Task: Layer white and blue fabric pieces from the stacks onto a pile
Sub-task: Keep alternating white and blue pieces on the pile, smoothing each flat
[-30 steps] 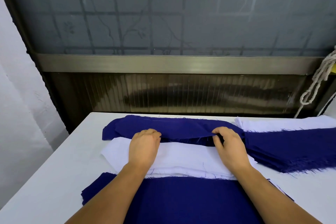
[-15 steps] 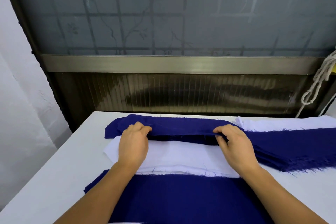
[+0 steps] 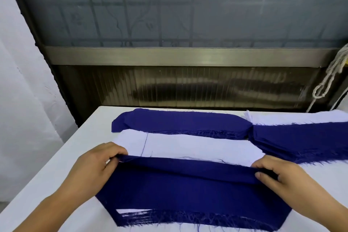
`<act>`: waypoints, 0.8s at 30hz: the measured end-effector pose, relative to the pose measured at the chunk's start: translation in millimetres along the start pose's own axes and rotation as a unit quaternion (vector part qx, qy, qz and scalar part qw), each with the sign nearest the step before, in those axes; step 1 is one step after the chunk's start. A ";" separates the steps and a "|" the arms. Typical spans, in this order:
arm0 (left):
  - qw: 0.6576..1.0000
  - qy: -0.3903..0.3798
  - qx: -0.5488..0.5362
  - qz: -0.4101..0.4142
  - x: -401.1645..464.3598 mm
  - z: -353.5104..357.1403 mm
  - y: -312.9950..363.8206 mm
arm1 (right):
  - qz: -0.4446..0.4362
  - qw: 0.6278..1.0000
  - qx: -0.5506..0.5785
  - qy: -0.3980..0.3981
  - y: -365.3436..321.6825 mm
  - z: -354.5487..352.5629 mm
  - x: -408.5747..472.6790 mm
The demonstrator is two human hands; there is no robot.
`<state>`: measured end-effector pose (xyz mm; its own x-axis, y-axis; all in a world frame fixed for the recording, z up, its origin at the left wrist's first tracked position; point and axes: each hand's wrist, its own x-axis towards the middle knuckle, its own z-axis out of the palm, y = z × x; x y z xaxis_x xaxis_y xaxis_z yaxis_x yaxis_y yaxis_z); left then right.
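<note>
The left hand (image 3: 94, 164) pinches the left end of a dark blue frayed fabric piece (image 3: 188, 181), fingers curled over its folded far edge. The piece spans the near layered pile (image 3: 131, 218) on the white table (image 3: 47, 171). The right hand (image 3: 278, 177) pinches its right end, thumb on top.

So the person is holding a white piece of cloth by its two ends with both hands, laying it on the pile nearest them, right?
Not quite: the piece is blue, not white. The head view shows the left hand and right hand pinching the two ends of a blue fabric piece over the near pile. The white fabric lies flat beyond it, untouched.
</note>
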<state>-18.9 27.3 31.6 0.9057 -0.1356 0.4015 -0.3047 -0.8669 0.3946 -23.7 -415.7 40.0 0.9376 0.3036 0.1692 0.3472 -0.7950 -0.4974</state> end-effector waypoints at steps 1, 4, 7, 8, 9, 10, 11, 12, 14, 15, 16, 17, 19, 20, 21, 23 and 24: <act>1.000 -0.007 -0.002 -0.004 -0.4 -1.5 -1.4 | 0.012 1.000 -0.002 -0.008 1.9 0.2 1.4; 0.999 -0.013 -0.023 -0.032 5.9 -3.2 -6.8 | 0.034 0.999 0.003 0.018 2.2 0.7 10.1; 0.998 -0.012 -0.032 -0.060 16.0 -2.5 -8.6 | 0.042 0.998 -0.006 0.050 -3.2 -3.0 23.2; 0.998 -0.006 -0.025 -0.063 19.6 -2.0 -7.7 | 0.043 0.997 -0.014 0.060 -5.4 -4.7 28.0; 0.998 0.005 -0.018 -0.065 22.9 -2.2 -5.6 | 0.043 0.996 -0.020 0.080 -8.6 -6.4 31.7; 0.998 0.024 -0.013 -0.064 26.6 -3.4 -3.2 | 0.040 0.993 -0.022 0.113 -12.2 -8.7 34.7; 0.997 0.049 -0.015 -0.060 29.2 -4.9 -0.6 | 0.032 0.987 -0.019 0.154 -15.9 -10.8 34.9; 0.995 0.081 -0.018 -0.054 29.6 -7.1 1.7 | 0.013 0.980 -0.018 0.198 -19.4 -12.6 32.8; 0.990 0.132 -0.016 -0.038 21.7 -10.8 3.7 | -0.041 0.966 -0.032 0.255 -24.2 -13.7 22.4; 0.989 0.142 -0.016 -0.033 13.5 -10.8 2.2 | -0.069 0.961 -0.041 0.265 -23.3 -11.2 14.6; 0.990 0.140 -0.021 -0.029 3.2 -8.7 -0.8 | -0.091 0.959 -0.049 0.263 -19.8 -4.7 5.6; 0.991 0.131 -0.031 -0.021 -8.9 -5.7 -4.0 | -0.105 0.960 -0.056 0.254 -15.6 4.0 -4.1; 0.993 0.109 -0.050 0.022 -31.1 3.6 -9.0 | -0.121 0.964 -0.068 0.229 -6.9 23.1 -19.8; 0.993 0.094 -0.056 0.044 -38.7 8.6 -10.6 | -0.129 0.965 -0.074 0.218 -2.0 32.1 -25.1; 0.994 0.076 -0.056 0.059 -45.0 14.0 -11.9 | -0.136 0.965 -0.080 0.208 2.2 40.3 -29.8; 0.994 0.053 -0.054 0.076 -51.4 22.4 -15.3 | -0.143 0.966 -0.087 0.198 7.4 47.1 -33.8; 0.995 0.049 -0.054 0.075 -53.0 24.7 -17.6 | -0.144 0.966 -0.091 0.194 9.7 48.4 -34.6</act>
<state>-54.3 37.9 -17.0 0.8162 -0.2069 0.5395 -0.4684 -0.7837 0.4081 -53.6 -408.5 -11.9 0.7253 0.3340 0.6020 0.5580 -0.7973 -0.2299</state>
